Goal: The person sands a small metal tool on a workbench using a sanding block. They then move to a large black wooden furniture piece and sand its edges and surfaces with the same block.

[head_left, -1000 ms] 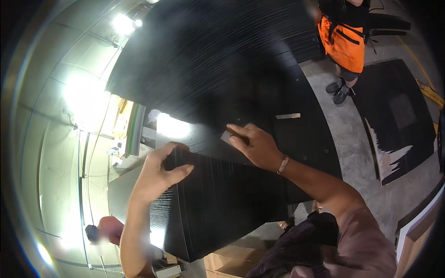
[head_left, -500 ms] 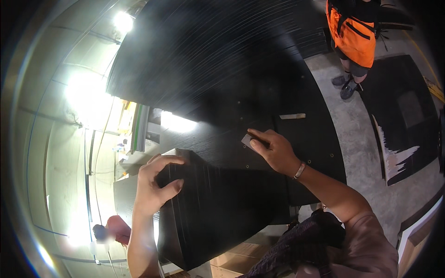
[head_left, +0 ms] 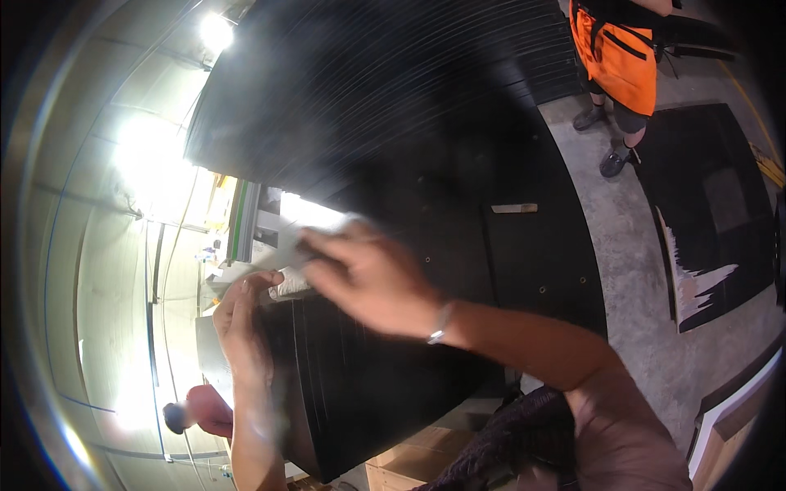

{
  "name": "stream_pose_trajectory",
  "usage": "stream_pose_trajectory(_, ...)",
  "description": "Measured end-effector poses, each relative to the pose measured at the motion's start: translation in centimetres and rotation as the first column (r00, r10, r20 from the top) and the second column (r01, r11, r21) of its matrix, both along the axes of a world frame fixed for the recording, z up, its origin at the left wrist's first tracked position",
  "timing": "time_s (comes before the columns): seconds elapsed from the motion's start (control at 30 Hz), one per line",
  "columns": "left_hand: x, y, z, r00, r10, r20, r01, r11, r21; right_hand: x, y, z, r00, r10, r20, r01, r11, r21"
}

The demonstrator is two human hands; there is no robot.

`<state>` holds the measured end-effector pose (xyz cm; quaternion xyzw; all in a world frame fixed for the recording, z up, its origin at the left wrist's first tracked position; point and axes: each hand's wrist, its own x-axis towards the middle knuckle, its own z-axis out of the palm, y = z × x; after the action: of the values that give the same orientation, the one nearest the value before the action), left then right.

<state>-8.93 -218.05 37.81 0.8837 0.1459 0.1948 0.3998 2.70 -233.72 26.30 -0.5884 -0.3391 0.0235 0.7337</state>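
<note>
A large black box-like piece with straight sides stands in front of me, its pale, rough-looking top corner at the left. My left hand is at that corner, its fingers bent over the edge and close together. My right hand reaches across from the right, just beside the same corner, and is smeared by motion. At its fingertips is a blurred small flat grey block, pinched between thumb and fingers. A black panelled surface with small round fasteners stretches behind both hands.
A pale strip lies on the black surface. At the upper right a person in an orange garment stands on the concrete floor, near a black sheet. Another person in red is at the lower left. Cardboard boxes stand below.
My right hand has swept left with the small block to the pale corner. My left hand has moved slightly left, its fingers closer together. The person in orange has shifted their feet.
</note>
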Motion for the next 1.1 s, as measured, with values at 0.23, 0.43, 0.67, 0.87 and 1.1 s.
stream_pose_trajectory(0.23, 0.4, -1.3, -0.6, 0.992, 0.014, -0.126, -0.004, 0.997, 0.079, -0.6, -0.3, -9.5, 0.991, 0.132, 0.006, -0.111, 0.857, -0.503)
stream_pose_trajectory(0.43, 1.2, -2.0, 0.6, 0.924, -0.218, -0.313, 0.289, 0.936, 0.202, 3.1, -0.9, -3.7, 0.98, -0.175, 0.091, 0.189, 0.966, -0.177)
stream_pose_trajectory(0.67, 1.3, -1.6, 0.8, 0.924, -0.226, -0.308, 0.26, 0.963, 0.073, 2.2, -1.0, -5.6, 0.998, -0.057, -0.01, 0.056, 0.991, -0.119)
stream_pose_trajectory(0.87, -4.2, -1.4, 1.4, 0.98, -0.002, 0.197, -0.032, 0.985, 0.169, 2.9, -0.5, -3.8, 0.934, 0.353, -0.053, -0.348, 0.934, 0.083)
stream_pose_trajectory(1.1, -25.1, -5.4, -0.9, 0.753, 0.583, 0.304, -0.649, 0.735, 0.195, 4.2, 1.0, -1.6, 0.636, 0.713, -0.296, -0.574, 0.693, 0.437)
